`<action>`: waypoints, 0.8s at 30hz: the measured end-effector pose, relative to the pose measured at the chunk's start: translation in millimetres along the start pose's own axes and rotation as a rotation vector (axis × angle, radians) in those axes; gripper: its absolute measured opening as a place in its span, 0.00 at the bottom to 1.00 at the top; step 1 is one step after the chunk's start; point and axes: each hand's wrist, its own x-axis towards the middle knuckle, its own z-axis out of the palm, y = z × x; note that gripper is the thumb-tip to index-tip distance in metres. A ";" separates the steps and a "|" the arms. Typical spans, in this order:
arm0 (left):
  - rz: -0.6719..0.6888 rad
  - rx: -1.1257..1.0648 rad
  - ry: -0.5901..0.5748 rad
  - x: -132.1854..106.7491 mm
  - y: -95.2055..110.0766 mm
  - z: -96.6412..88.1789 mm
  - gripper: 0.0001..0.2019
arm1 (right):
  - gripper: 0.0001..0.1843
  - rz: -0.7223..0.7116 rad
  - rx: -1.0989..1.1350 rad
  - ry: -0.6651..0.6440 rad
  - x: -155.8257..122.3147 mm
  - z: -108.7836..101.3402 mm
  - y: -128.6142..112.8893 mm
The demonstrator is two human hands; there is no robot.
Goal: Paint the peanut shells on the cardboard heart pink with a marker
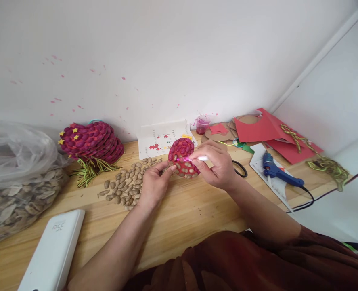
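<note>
My left hand [155, 180] grips the lower left edge of a round red disc [183, 161] covered with peanut shells. Shells on its upper part are painted magenta; those along the bottom are bare tan. In my right hand [216, 165] is a paintbrush [201, 158] with a white handle, pinched between thumb and fingers. Its pink, wet-looking tip touches the disc near the middle. Loose peanut shells [126, 186] lie on the table just left of my left hand. Behind the disc stands a clear cup of magenta paint [203, 124].
A stack of painted shell discs [91, 139] with tassels is at left, beside a plastic bag of shells [24, 198] and a white power bank [53, 250]. On the right lie red card [254, 129], a blue glue gun [283, 173] and yarn [330, 169]. Paint spots mark the wall.
</note>
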 end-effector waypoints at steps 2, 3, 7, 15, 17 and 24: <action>-0.015 -0.025 -0.004 -0.5 0.5 0.5 0.13 | 0.05 0.006 0.015 -0.017 0.0 0.5 -0.2; -0.026 -0.040 -0.005 -0.6 0.8 0.9 0.13 | 0.05 0.009 0.016 -0.025 -0.2 0.8 -0.2; -0.064 -0.088 0.008 -1.0 2.2 2.3 0.15 | 0.05 0.014 0.019 -0.006 -1.0 1.0 0.7; -0.143 -0.198 0.005 -1.3 0.9 2.8 0.18 | 0.05 0.013 0.027 -0.005 -0.2 -0.4 -0.1; -0.164 -0.222 0.007 -1.3 -0.2 2.4 0.17 | 0.05 0.012 0.022 -0.003 -0.2 -0.4 0.6; -0.224 -0.276 0.009 -1.6 0.5 2.1 0.19 | 0.05 0.034 0.031 0.018 0.8 -2.4 3.2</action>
